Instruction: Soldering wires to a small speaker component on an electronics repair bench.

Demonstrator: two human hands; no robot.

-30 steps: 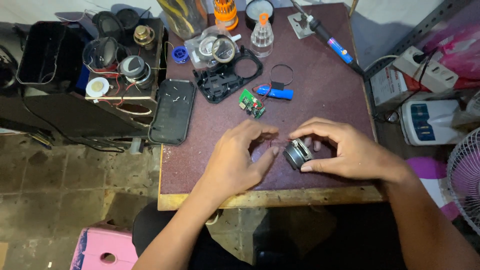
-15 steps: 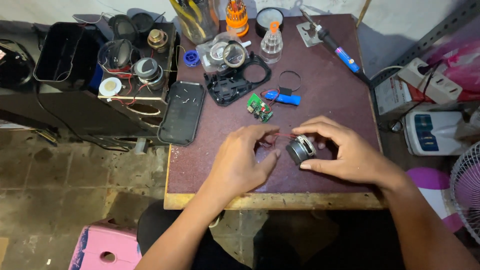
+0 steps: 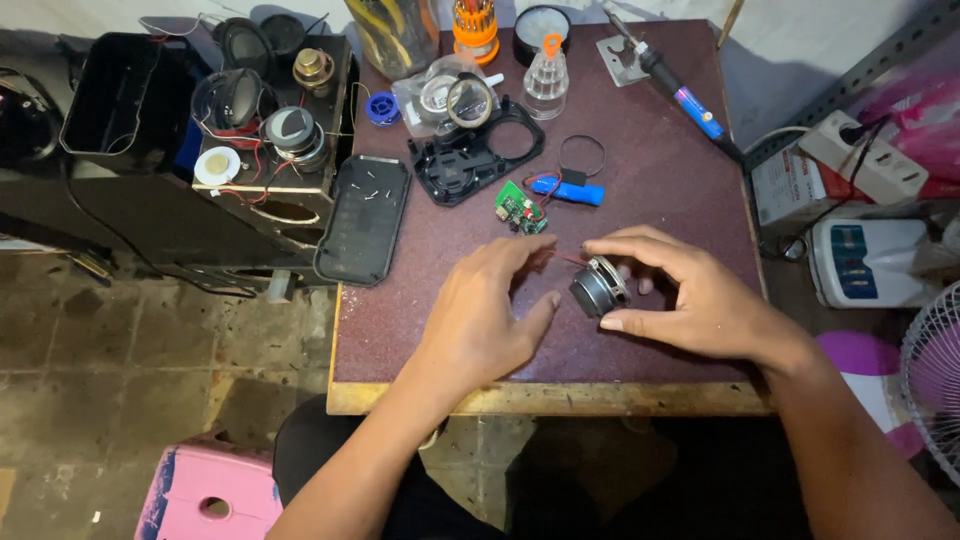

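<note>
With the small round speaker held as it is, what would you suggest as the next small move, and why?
Probably bring the left hand in to steady the small speaker. The right hand pinches it just above the table, a thin red wire trails toward the green circuit board, and the left hand is open beside it.

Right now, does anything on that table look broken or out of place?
Yes: a gadget lies in pieces. Its black frame sits empty, a bare green circuit board trails loose wires, and the right hand holds the small round speaker.

Maroon table [image 3: 640,150]: soldering iron [image 3: 680,95], circuit board [image 3: 520,208], black frame [image 3: 470,158].
</note>
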